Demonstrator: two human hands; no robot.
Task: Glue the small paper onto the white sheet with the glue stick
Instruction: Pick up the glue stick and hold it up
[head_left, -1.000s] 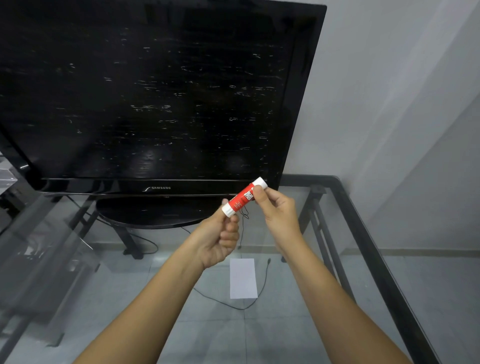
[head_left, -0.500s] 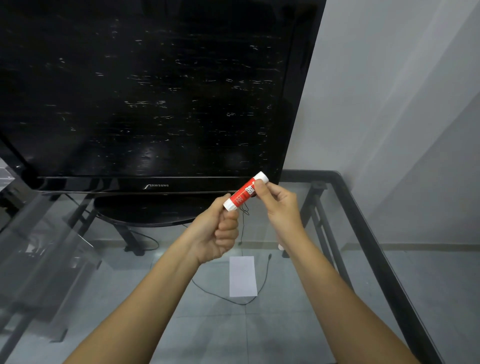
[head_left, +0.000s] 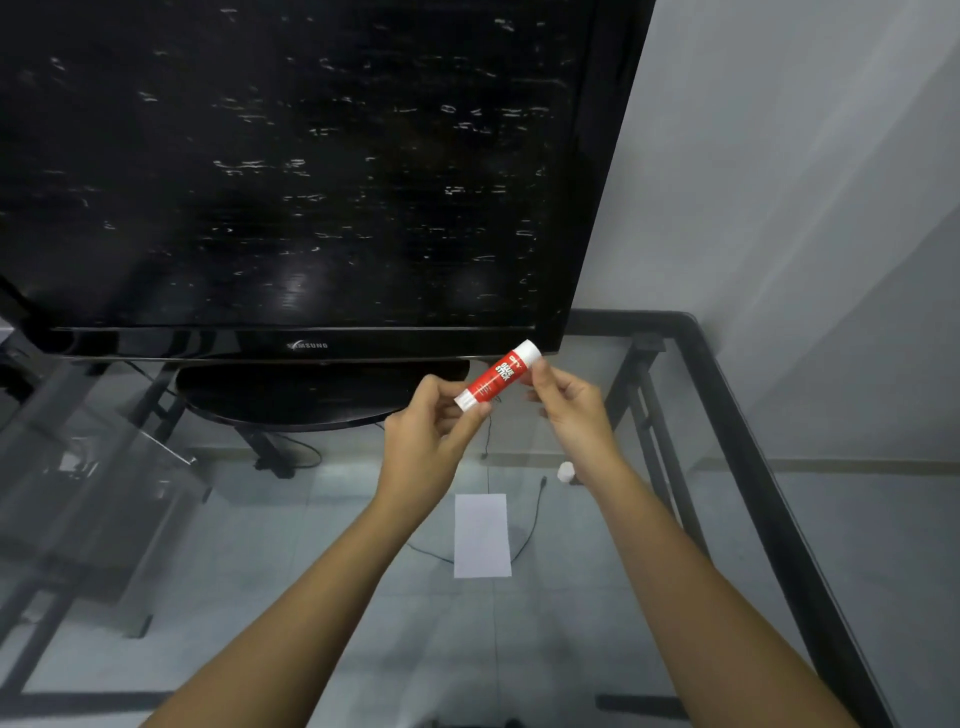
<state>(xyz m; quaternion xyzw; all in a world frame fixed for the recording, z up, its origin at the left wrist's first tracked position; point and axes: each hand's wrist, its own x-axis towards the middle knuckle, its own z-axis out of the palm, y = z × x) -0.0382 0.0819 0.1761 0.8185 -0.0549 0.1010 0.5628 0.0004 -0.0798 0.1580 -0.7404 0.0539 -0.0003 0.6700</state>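
Glue stick (head_left: 497, 375) pinched at both ends: left hand (head_left: 427, 431), right hand (head_left: 571, 410); paper (head_left: 481, 535) below hands.

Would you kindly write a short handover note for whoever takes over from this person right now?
Left hand: shut on the lower white end of the glue stick.
Right hand: fingertips pinch the upper white end, as if to pull off or twist an end; which end is the cap I cannot tell.
The stick is held tilted in the air above the glass table, in front of the television.
One white paper lies flat on the glass below the hands. No second paper is visible.
Done: glue stick picked up.
Left: open it, apply glue, press the small paper onto the sheet.
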